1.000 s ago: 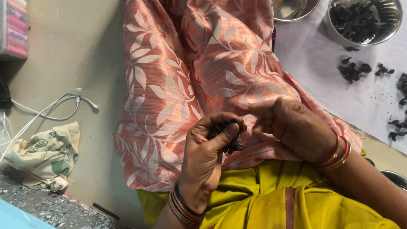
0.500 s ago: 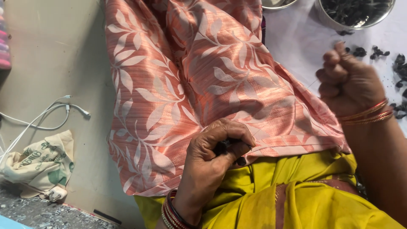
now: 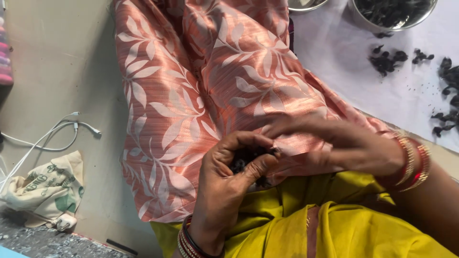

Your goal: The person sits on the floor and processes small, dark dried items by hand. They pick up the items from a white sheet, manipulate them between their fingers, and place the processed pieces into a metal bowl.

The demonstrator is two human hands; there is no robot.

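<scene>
My left hand (image 3: pixel 227 186) is cupped over my lap, closed around a small clump of black dried pieces (image 3: pixel 245 160). My right hand (image 3: pixel 344 145), blurred with motion, reaches in from the right with its fingertips touching the clump and the left thumb. Both wrists wear red and gold bangles. Under the hands lie an orange cloth with a pale leaf pattern (image 3: pixel 215 91) and a yellow garment (image 3: pixel 311 224).
A white sheet (image 3: pixel 354 81) at the upper right carries scattered black dried pieces (image 3: pixel 387 59) and a metal bowl (image 3: pixel 392 12) holding more. A second metal bowl (image 3: pixel 306 5) sits at the top edge. A white cable (image 3: pixel 57 134) and a printed cloth bag (image 3: pixel 45 191) lie on the floor at left.
My right hand has come back from the white sheet at the upper right to the left hand over my lap. The left hand has stayed in place, still closed on the black pieces.
</scene>
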